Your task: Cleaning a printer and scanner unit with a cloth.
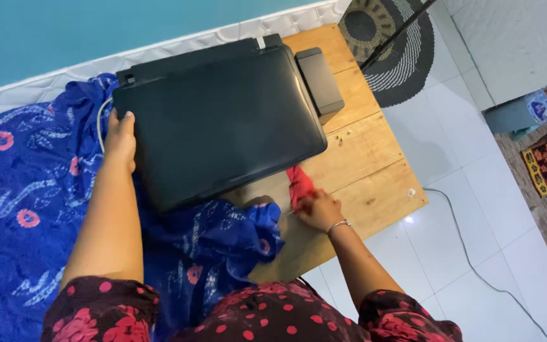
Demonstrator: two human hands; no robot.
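From the head camera, the left hand (120,134) grips the left edge of a black printer (220,117), fingers wrapped over its rim. The printer sits tilted on a wooden table (375,171), its left part over a blue patterned cloth (26,190) that spreads across the mattress (178,45). The right hand (318,211) presses a red rag (300,183) on the tabletop just beside the printer's near corner, fingers closed around the rag. A grey cable (470,253) runs over the white tiled floor (476,190). A round woven mat (390,44) lies beyond the table.
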